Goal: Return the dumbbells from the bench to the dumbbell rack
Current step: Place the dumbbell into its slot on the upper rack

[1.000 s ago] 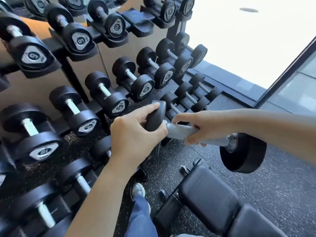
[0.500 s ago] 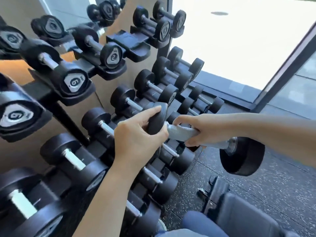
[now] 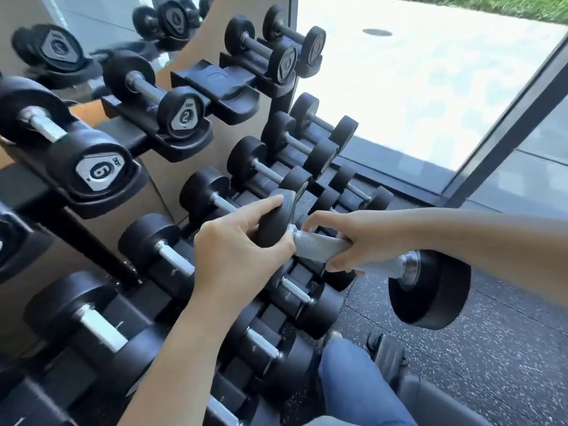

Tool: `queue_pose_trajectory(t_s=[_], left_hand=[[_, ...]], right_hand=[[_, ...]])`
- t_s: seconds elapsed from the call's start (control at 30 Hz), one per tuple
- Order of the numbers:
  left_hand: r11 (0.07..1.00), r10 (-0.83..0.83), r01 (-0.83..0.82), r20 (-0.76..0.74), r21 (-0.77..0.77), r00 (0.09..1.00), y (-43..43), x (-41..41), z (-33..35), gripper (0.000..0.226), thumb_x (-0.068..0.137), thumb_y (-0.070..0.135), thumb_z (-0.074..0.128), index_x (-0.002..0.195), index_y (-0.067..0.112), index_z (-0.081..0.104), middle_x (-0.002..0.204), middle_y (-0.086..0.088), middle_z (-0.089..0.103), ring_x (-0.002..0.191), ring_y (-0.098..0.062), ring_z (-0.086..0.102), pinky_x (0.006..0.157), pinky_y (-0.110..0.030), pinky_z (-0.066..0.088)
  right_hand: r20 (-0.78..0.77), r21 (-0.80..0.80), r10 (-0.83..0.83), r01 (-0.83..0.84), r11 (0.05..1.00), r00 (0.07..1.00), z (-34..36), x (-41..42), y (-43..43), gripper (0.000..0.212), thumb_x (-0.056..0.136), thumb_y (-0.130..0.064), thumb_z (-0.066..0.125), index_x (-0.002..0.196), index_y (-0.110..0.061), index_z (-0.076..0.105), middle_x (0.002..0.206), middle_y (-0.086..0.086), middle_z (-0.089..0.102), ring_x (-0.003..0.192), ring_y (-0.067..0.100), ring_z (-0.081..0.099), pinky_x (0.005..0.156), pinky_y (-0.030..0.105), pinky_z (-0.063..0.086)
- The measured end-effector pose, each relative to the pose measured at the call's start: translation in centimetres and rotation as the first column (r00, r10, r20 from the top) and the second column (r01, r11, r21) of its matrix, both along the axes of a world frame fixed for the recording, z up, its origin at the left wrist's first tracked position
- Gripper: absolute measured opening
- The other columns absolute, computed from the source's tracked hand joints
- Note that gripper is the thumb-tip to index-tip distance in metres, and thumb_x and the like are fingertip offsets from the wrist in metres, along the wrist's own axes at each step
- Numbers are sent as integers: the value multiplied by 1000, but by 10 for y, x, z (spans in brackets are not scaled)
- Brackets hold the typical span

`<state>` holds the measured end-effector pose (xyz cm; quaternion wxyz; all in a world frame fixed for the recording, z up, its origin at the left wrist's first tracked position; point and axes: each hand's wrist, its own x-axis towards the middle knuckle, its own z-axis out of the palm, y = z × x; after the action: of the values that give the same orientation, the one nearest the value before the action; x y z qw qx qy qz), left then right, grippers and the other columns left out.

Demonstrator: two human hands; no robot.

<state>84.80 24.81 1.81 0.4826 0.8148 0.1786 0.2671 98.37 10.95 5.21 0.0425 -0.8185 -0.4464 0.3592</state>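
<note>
The dumbbell (image 3: 335,250) is carried level in front of the dumbbell rack (image 3: 276,124), right hand (image 3: 362,238) fingers clenched on its knurled handle, left hand (image 3: 239,250) gripping its near head; next, seat it in the empty cradle (image 3: 221,84).

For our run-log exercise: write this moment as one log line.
phase: carrying | left hand: on dumbbell head | right hand: on dumbbell handle | empty cradle: top tier

— Where does the single head view sit?
— It looks forward and down from the person's head, close over the dumbbell rack (image 3: 196,139), with floor (image 3: 491,348) at right.
</note>
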Motion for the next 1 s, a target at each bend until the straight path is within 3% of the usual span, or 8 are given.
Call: queue_pose_trajectory(t_s=[0.07, 0.27, 0.43, 0.57, 0.63, 0.87, 1.0], left_hand=[[1000, 2, -2, -3, -5, 1000, 3, 18, -5, 41, 65, 17, 78, 98, 38, 66, 68, 41, 61, 72, 6, 66, 75, -25, 55], [999, 37, -39, -31, -39, 999, 8, 96, -8, 39, 60, 26, 75, 93, 42, 65, 74, 41, 63, 71, 6, 66, 75, -22, 55], [994, 107, -108, -44, -30, 993, 9, 180, -2, 42, 62, 22, 77, 100, 36, 68, 83, 38, 63, 73, 5, 66, 76, -25, 55], [983, 181, -183, -54, -31, 982, 12, 242, 6, 41, 59, 29, 70, 98, 39, 66, 78, 30, 68, 74, 4, 66, 78, -28, 55], [974, 222, -223, -46, -28, 974, 14, 265, 8, 41, 58, 29, 70, 99, 37, 66, 76, 36, 65, 75, 6, 66, 79, -26, 55], [943, 330, -332, -51, -28, 943, 24, 303, 7, 43, 58, 29, 71, 101, 34, 67, 82, 24, 68, 77, 3, 67, 79, -29, 55], [925, 375, -378, -70, -34, 925, 30, 298, 4, 43, 57, 31, 70, 100, 34, 68, 91, 21, 69, 80, 2, 67, 81, -31, 54]], right_hand=[[10, 13, 6, -6, 1000, 1000, -5, 19, 3, 52, 85, -33, 60, 124, -44, 27, 81, -5, 65, 63, 6, 60, 69, 32, 51], [-18, 19, 51, -51, 999, 999, -16, 101, 15, 55, 85, -33, 61, 125, -44, 26, 84, -7, 66, 64, 1, 58, 63, 19, 45], [-29, 24, 99, -99, 995, 995, -15, 193, 27, 58, 85, -31, 61, 128, -45, 24, 95, 0, 64, 73, 10, 60, 79, 36, 52], [-27, 9, 166, -166, 986, 986, -6, 260, 40, 59, 85, -32, 61, 128, -46, 23, 90, -8, 61, 74, 6, 59, 68, 27, 47], [-31, 4, 207, -207, 978, 978, -1, 287, 47, 59, 85, -31, 60, 129, -44, 23, 89, -10, 59, 70, 4, 57, 66, 26, 47], [-31, 4, 319, -319, 948, 947, 0, 335, 76, 58, 86, -29, 60, 129, -44, 24, 100, 0, 65, 68, 2, 55, 61, 18, 43], [-33, -8, 357, -357, 934, 934, -6, 334, 89, 55, 85, -31, 61, 124, -46, 26, 94, 3, 70, 61, 8, 61, 50, 8, 42]])
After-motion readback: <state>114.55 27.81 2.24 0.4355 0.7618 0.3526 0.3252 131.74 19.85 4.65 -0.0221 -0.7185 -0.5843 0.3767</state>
